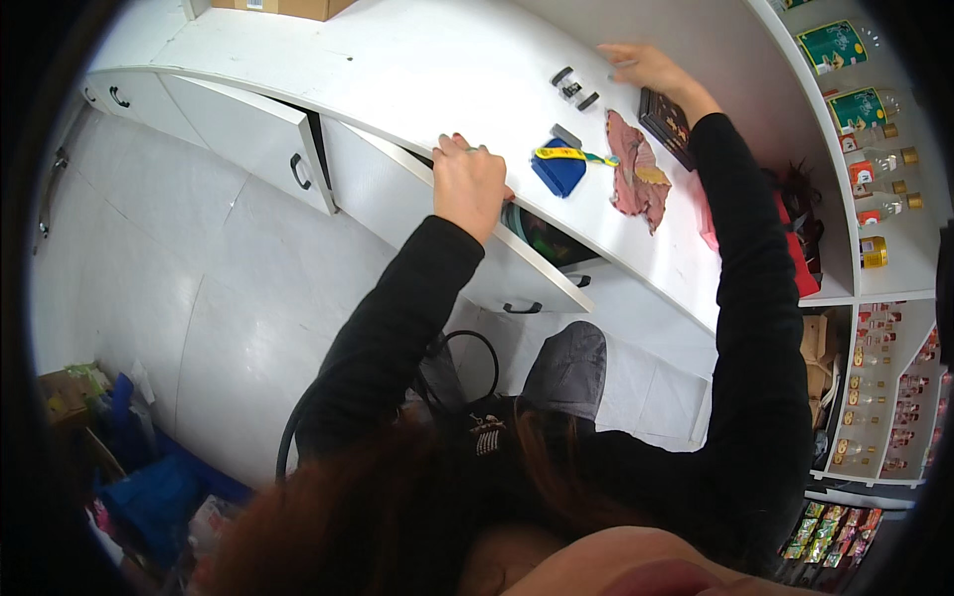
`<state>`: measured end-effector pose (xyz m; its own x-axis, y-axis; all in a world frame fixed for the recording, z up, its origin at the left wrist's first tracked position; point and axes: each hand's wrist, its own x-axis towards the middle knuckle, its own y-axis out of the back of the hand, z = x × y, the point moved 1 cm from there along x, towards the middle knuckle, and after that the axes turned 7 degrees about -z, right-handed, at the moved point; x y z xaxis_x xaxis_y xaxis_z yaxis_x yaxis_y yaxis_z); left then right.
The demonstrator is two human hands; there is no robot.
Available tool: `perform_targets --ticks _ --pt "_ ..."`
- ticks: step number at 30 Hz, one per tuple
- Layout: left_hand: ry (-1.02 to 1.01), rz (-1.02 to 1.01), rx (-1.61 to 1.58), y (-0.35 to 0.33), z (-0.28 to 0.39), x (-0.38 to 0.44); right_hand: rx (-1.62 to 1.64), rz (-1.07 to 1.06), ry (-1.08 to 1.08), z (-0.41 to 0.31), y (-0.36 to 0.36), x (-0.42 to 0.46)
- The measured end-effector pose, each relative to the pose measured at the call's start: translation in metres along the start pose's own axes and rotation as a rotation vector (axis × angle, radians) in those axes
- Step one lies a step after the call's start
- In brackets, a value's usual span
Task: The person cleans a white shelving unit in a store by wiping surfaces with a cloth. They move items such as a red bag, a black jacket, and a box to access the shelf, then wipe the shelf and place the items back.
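My left hand rests on the front edge of the white counter, at the top of a partly open cabinet door; its fingers are bent, and what they grip is hard to tell. Over the counter's back part, my right hand is held with fingers apart and nothing in them. Below it lie a dark flat box and a small clear and black object. Nearer me, a yellow and green toothbrush-like item lies across a blue pad, beside a small grey block and a crumpled pink cloth.
Another cabinet door stands ajar at the left. A cardboard box is on the counter's far end. Shelves with bottles rise at the right, near a red bag. Bags lie on the floor at lower left.
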<state>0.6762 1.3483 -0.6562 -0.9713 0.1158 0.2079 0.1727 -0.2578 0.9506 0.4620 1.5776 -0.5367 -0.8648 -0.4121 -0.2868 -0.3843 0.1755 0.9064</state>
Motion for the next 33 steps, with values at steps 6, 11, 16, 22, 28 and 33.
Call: perform_targets --ticks 6,11,16,22,28,33 --pt "-0.014 0.056 -0.005 -0.006 0.002 0.002 -0.605 0.128 0.219 0.024 -0.082 0.022" --pt "-0.033 0.021 0.005 -0.005 -0.001 0.005 -0.441 0.333 0.194 -0.003 -0.088 -0.012" --pt "-0.042 0.074 0.069 -0.002 -0.007 0.0 -0.155 0.528 0.175 0.014 -0.073 -0.132" --pt "-0.04 -0.023 0.127 0.002 0.007 0.008 -0.233 0.212 -0.199 0.152 -0.085 -0.235" --pt "-0.053 0.045 0.109 -0.006 0.003 0.005 -0.381 0.407 -0.277 0.155 -0.104 -0.226" --pt "0.015 0.003 0.159 0.0 -0.004 -0.005 -0.134 0.484 0.107 0.052 -0.118 -0.175"
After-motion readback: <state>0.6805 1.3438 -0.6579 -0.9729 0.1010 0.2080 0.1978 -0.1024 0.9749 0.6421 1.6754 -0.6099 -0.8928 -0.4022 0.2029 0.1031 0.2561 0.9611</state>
